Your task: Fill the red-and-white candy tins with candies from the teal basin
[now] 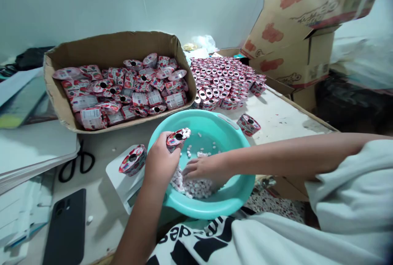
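My left hand is closed round a small red-and-white printed packet with a round dark hole in its top. Several white pellets sit at one end of that top. Below it is a turquoise plastic basin, where small white and pinkish pellets lie heaped on the near side. My right hand reaches into the basin, its fingers stretched over the heap and the fingertips partly hidden among pellets. Left of the basin, a similar packet rests on a white scale-like device.
A cardboard box full of printed packets stands behind. Many packets with open holes are massed at the back right, and a single packet lies nearer. Black scissors, a phone and stacked papers are at left; cartons at right.
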Motion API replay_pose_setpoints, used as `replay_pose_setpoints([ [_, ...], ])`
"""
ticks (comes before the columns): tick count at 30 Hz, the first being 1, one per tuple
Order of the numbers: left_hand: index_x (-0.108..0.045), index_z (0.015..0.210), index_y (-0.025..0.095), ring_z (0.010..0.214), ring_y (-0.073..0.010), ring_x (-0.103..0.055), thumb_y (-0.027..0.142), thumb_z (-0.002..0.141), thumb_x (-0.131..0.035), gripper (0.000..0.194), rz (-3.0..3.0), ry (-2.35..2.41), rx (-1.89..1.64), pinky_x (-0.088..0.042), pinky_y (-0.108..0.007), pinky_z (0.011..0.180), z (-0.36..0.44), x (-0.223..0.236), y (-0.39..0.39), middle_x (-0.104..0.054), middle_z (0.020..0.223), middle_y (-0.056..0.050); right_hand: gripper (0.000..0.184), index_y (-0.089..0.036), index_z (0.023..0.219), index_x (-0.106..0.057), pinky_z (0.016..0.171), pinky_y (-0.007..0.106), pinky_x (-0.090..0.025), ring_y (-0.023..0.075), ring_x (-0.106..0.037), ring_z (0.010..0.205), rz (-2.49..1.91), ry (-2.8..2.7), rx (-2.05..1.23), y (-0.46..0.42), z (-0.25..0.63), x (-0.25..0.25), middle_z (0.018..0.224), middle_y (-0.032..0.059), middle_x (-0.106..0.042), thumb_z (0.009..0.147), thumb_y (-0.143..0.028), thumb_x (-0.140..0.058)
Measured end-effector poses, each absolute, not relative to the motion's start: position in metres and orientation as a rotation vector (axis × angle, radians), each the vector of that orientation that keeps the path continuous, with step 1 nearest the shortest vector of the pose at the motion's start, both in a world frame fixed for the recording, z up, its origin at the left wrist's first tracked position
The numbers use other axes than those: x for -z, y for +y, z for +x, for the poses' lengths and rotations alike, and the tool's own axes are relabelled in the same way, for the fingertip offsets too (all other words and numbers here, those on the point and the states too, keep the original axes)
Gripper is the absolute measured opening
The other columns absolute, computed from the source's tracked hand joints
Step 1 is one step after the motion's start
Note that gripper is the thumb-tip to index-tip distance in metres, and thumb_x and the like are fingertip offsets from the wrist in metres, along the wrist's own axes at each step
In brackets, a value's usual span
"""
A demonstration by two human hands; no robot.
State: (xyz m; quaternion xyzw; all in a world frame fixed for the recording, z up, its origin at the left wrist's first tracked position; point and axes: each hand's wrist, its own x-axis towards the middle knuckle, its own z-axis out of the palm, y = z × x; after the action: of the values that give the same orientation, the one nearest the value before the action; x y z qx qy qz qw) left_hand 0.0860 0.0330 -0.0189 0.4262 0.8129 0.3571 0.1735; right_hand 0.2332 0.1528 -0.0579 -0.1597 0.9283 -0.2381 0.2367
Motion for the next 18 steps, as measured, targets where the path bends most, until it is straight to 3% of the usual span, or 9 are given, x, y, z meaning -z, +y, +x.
replay_pose_setpoints([
  [5,-0.063,0.107,0.029,0.094,-0.022,-0.067,0.034,0.083,-0.066,0.024,1.262,2.278,-1.005,-0.044,-0.028,0.076,0.086,0.019,0.036,-0.073,0.101,0.0,0.079,-0.017,0.14,-0.052,0.082,0.035,-0.052,0.0286,-0.062,0.101,-0.34,2.461,0.642,0.132,0.235,0.053,0.123,0.015,-0.062,0.064,-0.018,-0.075],
  [10,-0.065,0.102,0.028,0.089,-0.0228,-0.067,0.029,0.083,-0.065,0.02,1.38,2.238,-0.876,-0.042,-0.028,0.069,0.085,0.021,0.038,-0.074,0.098,-0.001,0.056,-0.029,0.12,-0.067,0.071,0.03,-0.05,0.0228,-0.065,0.086,-0.189,2.446,0.655,0.133,0.229,0.044,0.101,0.0033,-0.072,0.065,-0.017,-0.076],
  [13,-0.066,0.102,0.027,0.086,-0.023,-0.067,0.025,0.082,-0.065,0.02,1.432,2.238,-0.816,-0.041,-0.027,0.067,0.086,0.021,0.037,-0.075,0.098,-0.003,0.04,-0.027,0.099,-0.073,0.061,0.026,-0.046,0.0188,-0.064,0.076,-0.143,2.409,0.68,0.143,0.226,0.024,0.086,-0.0024,-0.073,0.061,-0.015,-0.08],
  [18,-0.065,0.099,0.024,0.088,-0.0227,-0.066,0.018,0.08,-0.062,0.021,1.46,2.197,-0.75,-0.04,-0.028,0.068,0.086,0.02,0.037,-0.073,0.098,-0.004,0.024,-0.02,0.092,-0.071,0.054,0.024,-0.036,0.0123,-0.055,0.063,0.086,2.629,0.711,0.165,0.217,-0.027,0.075,-0.0031,-0.067,0.069,-0.012,-0.071],
])
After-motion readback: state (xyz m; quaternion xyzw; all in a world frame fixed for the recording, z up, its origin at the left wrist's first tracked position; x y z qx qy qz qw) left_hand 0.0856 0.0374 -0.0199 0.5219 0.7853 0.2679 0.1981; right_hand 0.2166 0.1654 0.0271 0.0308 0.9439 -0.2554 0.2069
